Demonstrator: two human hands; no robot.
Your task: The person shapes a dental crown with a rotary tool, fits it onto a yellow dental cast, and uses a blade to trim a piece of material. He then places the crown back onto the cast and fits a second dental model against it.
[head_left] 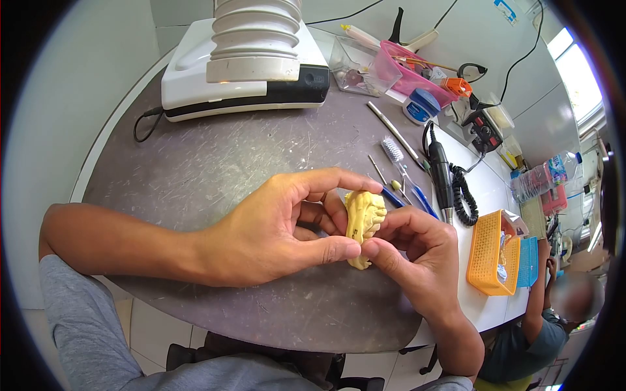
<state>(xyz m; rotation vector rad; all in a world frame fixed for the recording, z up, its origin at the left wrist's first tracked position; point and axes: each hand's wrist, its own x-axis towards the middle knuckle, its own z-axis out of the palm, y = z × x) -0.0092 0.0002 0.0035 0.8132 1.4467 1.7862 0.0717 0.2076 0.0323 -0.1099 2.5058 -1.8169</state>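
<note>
A pale yellow dental cast (360, 218) with a row of teeth and a small dark marking is held upright over the grey work surface. My left hand (280, 228) grips it from the left, with the index finger at its top and the thumb low on its face. From the right, my right hand (417, 254) holds the lower part of the cast between thumb and fingers. The two thumb tips nearly meet in front of it. Some fingertips are hidden behind the cast.
A white machine (248, 98) with a ribbed hose (255, 32) stands at the back. A black handpiece (441, 173), brush (393, 151), blue-lidded jar (421, 106), pink basket (407, 75) and orange basket (486, 254) lie to the right. A co-worker (531, 339) sits at far right.
</note>
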